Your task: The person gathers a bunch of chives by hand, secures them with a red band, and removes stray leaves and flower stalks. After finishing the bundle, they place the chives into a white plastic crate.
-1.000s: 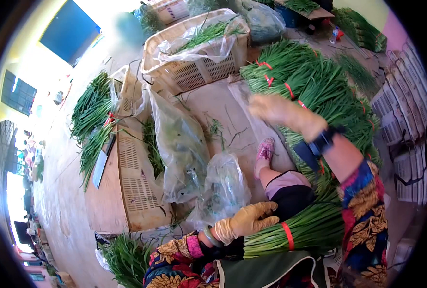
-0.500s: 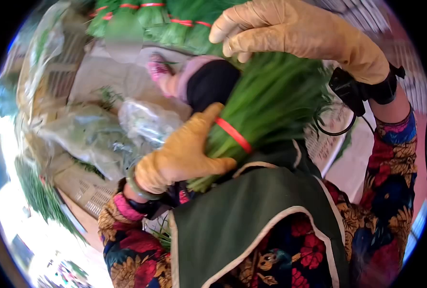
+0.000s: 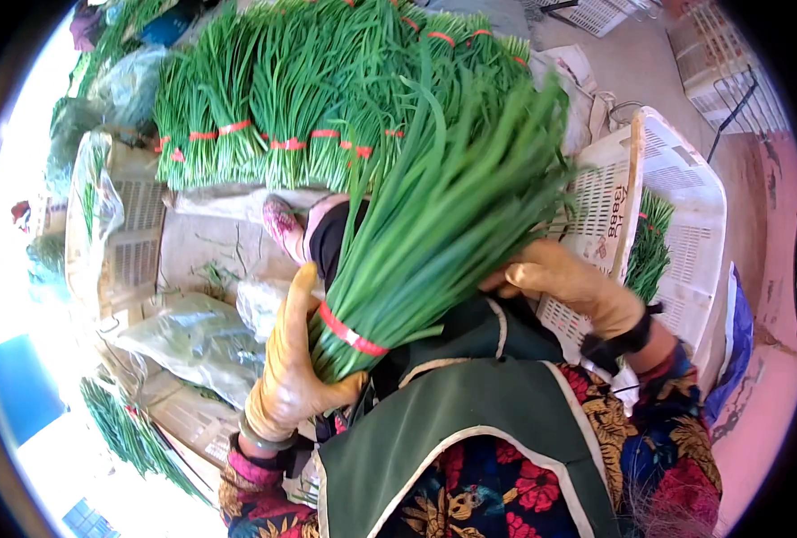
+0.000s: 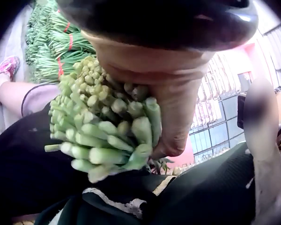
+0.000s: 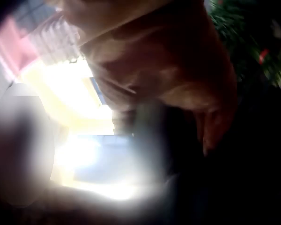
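A thick bunch of green garlic chives [image 3: 434, 224] slants over the person's lap, bound near its base by a red band [image 3: 349, 332]. The gloved left hand [image 3: 291, 372] grips that base just below the band, with its thumb and fingers on either side of the stalks. In the left wrist view the cut stalk ends [image 4: 103, 126] show under the palm. The gloved right hand [image 3: 564, 278] is beside the leaves' lower edge, its fingers loosely bent and partly covered by them. In the right wrist view the right hand [image 5: 164, 70] is dark and blurred.
Rows of red-banded chive bunches [image 3: 291, 99] lie ahead. A white plastic crate [image 3: 632, 179] with some greens stands at the right. At the left are clear plastic bags [image 3: 197, 345], a crate [image 3: 134, 215] and loose chives [image 3: 129, 430].
The view has swung from the floor and crates toward the lap. The right hand has come back from the rows, then down beside the leaves. The left hand now holds the bunch more raised.
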`<state>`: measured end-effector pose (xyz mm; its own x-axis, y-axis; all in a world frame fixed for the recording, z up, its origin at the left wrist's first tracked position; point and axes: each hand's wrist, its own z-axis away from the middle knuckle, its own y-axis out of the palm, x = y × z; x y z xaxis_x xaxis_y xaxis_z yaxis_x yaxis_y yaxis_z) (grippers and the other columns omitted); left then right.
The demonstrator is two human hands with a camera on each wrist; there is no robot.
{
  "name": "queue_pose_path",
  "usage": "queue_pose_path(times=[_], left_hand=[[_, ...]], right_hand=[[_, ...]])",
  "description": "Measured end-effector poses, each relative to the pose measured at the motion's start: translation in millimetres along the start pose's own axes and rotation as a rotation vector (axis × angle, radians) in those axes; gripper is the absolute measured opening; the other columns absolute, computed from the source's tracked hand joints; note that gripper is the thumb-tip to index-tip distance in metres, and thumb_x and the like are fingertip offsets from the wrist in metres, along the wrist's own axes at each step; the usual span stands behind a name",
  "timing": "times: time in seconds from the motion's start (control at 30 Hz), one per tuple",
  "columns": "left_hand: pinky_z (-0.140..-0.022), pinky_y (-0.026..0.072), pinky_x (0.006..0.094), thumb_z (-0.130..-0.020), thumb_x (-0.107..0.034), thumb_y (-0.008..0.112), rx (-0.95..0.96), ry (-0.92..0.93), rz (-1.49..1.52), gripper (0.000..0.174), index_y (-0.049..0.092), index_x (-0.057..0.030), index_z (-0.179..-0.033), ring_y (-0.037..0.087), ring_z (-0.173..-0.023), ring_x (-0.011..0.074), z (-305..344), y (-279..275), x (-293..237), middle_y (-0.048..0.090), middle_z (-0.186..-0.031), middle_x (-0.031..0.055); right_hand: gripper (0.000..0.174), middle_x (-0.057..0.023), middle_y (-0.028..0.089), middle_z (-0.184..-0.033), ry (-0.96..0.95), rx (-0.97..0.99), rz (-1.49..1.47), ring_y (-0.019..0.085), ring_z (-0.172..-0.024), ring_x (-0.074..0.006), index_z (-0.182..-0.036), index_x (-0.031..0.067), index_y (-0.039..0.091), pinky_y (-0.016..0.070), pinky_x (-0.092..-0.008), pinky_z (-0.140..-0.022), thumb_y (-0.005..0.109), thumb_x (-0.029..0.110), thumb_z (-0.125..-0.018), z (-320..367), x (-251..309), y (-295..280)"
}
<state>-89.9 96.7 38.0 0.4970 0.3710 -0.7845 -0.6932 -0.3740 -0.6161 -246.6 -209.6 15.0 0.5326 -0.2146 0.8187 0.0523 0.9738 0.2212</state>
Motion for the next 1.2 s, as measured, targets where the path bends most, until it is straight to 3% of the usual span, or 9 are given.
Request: queue_pose_path(times=[0.1, 0.17, 0.23, 0.43, 0.7, 0.87, 1.0, 1.1, 1.2], left_hand=[[-0.081, 0.0467, 0.0419, -0.05, -0.008, 0.081, -0.061, 0.105, -0.328, 0.113, 0.021, 0.0032, -0.145, 0.053, -0.094, 0.0359, -8, -3, -19, 0.052, -0.11, 0.0187], [-0.081, 0.0464, 0.0428, -0.05, -0.01, 0.082, -0.091, 0.098, -0.409, 0.115, 0.021, 0.0026, -0.145, 0.053, -0.094, 0.0359, -9, 0, -16, 0.052, -0.11, 0.0185], [-0.082, 0.0456, 0.0437, -0.05, -0.012, 0.084, -0.093, 0.068, -0.424, 0.116, 0.02, 0.002, -0.146, 0.052, -0.094, 0.036, -11, 5, -8, 0.052, -0.111, 0.0185], [-0.092, 0.0392, 0.0444, -0.056, -0.029, 0.089, 0.067, 0.09, -0.418, 0.115, 0.024, 0.0033, -0.145, 0.048, -0.105, 0.0368, -40, 6, -6, 0.051, -0.116, 0.0199], [-0.094, 0.0458, 0.0322, -0.074, -0.018, 0.08, 0.034, -0.327, 0.439, 0.08, 0.037, 0.003, -0.139, 0.057, -0.106, 0.0184, -102, 33, -17, 0.06, -0.119, 0.0171], [-0.084, 0.0495, 0.0283, -0.084, -0.009, 0.068, -0.167, -0.272, 0.379, 0.041, 0.056, 0.0009, -0.123, 0.06, -0.092, 0.0127, -94, 42, 0, 0.066, -0.105, 0.0087], [-0.084, 0.0481, 0.0271, -0.089, -0.01, 0.065, -0.26, -0.289, 0.528, 0.035, 0.057, 0.0012, -0.121, 0.058, -0.091, 0.0114, -90, 40, -6, 0.066, -0.105, 0.0062], [-0.084, 0.0478, 0.0266, -0.089, -0.01, 0.065, -0.271, -0.313, 0.549, 0.035, 0.057, 0.0014, -0.121, 0.057, -0.09, 0.0104, -89, 41, -6, 0.065, -0.104, 0.0055], [-0.083, 0.0477, 0.0262, -0.09, -0.011, 0.064, -0.268, -0.286, 0.57, 0.034, 0.058, 0.0012, -0.12, 0.057, -0.091, 0.0099, -89, 45, -8, 0.065, -0.104, 0.005]], right_hand=[[0.035, -0.0085, 0.06, -0.121, -0.372, -0.294, 0.259, 0.058, -0.109, -0.0191, -0.124, 0.0026, 0.052, 0.0477, -0.0356, -0.092, 0.06, 0.017, -0.092, -40, -81, -8], [0.035, -0.0071, 0.059, -0.123, -0.5, -0.33, -0.028, 0.057, -0.111, -0.0194, -0.123, 0.0045, 0.053, 0.0465, -0.0362, -0.093, 0.062, 0.011, -0.091, -48, -90, -5], [0.036, -0.0057, 0.059, -0.123, -0.453, -0.138, -0.98, 0.057, -0.111, -0.0209, -0.123, 0.0058, 0.053, 0.0458, -0.0374, -0.094, 0.063, 0.007, -0.089, -49, -59, 10], [0.038, -0.0061, 0.062, -0.117, -0.498, 0.004, -1.007, 0.059, -0.102, -0.0173, -0.123, 0.0007, 0.055, 0.0492, -0.0321, -0.09, 0.065, 0.004, -0.087, -63, -104, 4], [0.033, -0.005, 0.067, -0.105, -0.547, -0.511, -0.336, 0.061, -0.094, -0.0153, -0.115, 0.0026, 0.062, 0.0501, -0.0286, -0.084, 0.071, 0.009, -0.083, -29, -24, 20], [0.032, -0.0032, 0.067, -0.09, -0.155, -0.2, -0.339, 0.062, -0.075, -0.0156, -0.107, 0.004, 0.063, 0.0493, -0.0301, -0.066, 0.069, 0.027, -0.086, -19, -40, 1], [0.03, -0.0091, 0.066, -0.097, -0.019, -0.049, 0.739, 0.064, -0.08, -0.0241, -0.111, 0.0117, 0.062, 0.0487, -0.0355, -0.072, 0.064, 0.028, -0.087, 16, 5, -6], [0.03, -0.0066, 0.063, -0.107, -0.877, -0.298, 0.939, 0.062, -0.097, -0.0233, -0.114, 0.0132, 0.06, 0.0456, -0.0405, -0.084, 0.061, 0.024, -0.086, 19, 19, 9], [0.037, -0.0038, 0.059, -0.116, -1.095, -0.526, 1.312, 0.052, -0.116, -0.0231, -0.117, 0.015, 0.058, 0.0395, -0.0432, -0.092, 0.057, 0.019, -0.08, -15, 28, 21]])
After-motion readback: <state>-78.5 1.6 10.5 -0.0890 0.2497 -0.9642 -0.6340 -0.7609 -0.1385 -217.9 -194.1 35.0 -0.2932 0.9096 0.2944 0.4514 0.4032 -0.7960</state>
